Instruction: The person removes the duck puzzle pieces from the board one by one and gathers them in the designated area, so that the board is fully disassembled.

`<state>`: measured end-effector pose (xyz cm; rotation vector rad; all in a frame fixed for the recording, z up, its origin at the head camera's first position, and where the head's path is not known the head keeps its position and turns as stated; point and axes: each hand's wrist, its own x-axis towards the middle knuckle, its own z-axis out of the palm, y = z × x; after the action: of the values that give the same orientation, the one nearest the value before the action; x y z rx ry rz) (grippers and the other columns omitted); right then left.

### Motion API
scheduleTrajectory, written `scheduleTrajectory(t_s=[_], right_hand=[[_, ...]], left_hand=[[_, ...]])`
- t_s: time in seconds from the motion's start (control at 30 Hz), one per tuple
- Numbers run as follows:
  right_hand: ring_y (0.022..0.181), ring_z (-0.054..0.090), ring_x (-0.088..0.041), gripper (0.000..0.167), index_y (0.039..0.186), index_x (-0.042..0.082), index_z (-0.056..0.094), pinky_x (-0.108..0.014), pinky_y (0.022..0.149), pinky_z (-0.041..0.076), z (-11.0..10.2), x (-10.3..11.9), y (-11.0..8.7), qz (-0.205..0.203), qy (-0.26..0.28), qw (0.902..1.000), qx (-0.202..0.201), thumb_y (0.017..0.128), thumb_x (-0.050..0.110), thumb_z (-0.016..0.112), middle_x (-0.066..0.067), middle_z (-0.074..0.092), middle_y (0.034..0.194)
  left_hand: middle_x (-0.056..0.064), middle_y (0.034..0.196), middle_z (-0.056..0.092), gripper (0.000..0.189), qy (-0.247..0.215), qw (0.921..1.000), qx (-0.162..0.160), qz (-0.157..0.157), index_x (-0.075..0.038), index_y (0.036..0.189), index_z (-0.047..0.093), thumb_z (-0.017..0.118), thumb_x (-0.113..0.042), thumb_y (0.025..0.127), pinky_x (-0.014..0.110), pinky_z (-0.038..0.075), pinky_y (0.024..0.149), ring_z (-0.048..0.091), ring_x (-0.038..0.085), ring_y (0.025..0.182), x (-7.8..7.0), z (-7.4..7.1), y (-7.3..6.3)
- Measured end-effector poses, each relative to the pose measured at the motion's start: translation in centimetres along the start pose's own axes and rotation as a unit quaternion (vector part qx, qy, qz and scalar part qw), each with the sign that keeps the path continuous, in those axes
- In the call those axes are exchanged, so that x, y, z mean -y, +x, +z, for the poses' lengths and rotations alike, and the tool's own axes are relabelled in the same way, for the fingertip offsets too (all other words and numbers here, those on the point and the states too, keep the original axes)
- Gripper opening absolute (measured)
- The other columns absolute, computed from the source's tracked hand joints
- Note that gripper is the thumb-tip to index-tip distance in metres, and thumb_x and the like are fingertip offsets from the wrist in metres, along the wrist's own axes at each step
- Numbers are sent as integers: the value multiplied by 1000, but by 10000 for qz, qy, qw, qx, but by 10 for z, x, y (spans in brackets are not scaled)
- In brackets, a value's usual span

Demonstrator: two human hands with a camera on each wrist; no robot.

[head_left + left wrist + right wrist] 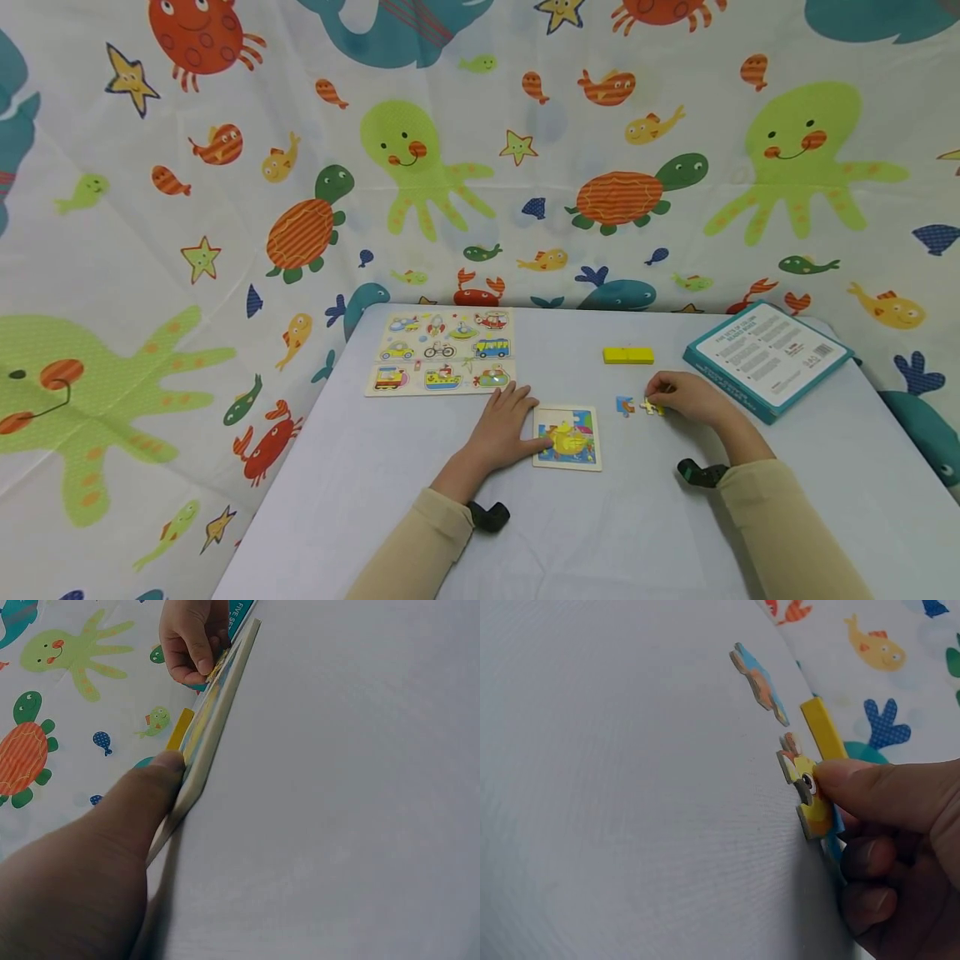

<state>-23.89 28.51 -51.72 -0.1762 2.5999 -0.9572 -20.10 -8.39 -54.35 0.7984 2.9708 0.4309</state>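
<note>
A small framed jigsaw puzzle (598, 450) with a yellow duck-like picture lies on the white table. My left hand (498, 429) rests beside it, fingers stretched out past its left edge. The left thumb (169, 761) lies over the puzzle's edge. To the right, my right hand (693, 400) pinches a yellow puzzle piece (814, 802) showing an eye; the other fingers are curled beneath. Just left of that piece, a blue and orange puzzle piece (625, 406) lies loose on the table. The right fingertips partly cover the yellow piece.
A board of vehicle pictures (397, 390) lies at the back left. A yellow block (628, 356) sits behind the loose pieces. At the back right is a teal-edged box (776, 358) with a printed white top. A sea-animal cloth (465, 258) hangs behind the table.
</note>
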Motion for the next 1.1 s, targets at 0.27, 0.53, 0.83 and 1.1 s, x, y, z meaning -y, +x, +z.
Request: scheduleTrajectory(t_s=[0.27,0.53,0.83,1.1], right_hand=[[96,53,-23,23,106,14,66,-33,81,45,2,0,3,-25,-151,9997,-163,97,34,62,-5,62,104],[90,52,-23,20,106,14,66,-30,70,47,4,23,0,-292,-136,9987,-384,98,33,62,-7,59,107],[79,55,-21,19,108,15,66,-31,66,48,18,53,0,-524,-6,9986,-65,96,30,64,-4,63,97],[84,54,-20,18,107,18,67,-29,71,49,36,72,1,-809,-39,9967,84,94,31,67,-3,62,104]], left_hand=[[3,159,34,81,-1,10000,14,-18,-18,144,48,53,-74,86,48,13,126,15,26,154,0,1,0],[3,160,33,81,90,9999,67,-56,-18,145,47,54,-73,86,48,13,126,15,26,154,0,1,1],[3,159,34,82,-76,9999,12,-67,-17,145,47,50,-75,87,47,12,126,15,25,154,1,1,0],[3,159,34,78,-5,9998,-103,146,-18,144,47,51,-73,88,45,10,127,12,27,155,1,0,-2]])
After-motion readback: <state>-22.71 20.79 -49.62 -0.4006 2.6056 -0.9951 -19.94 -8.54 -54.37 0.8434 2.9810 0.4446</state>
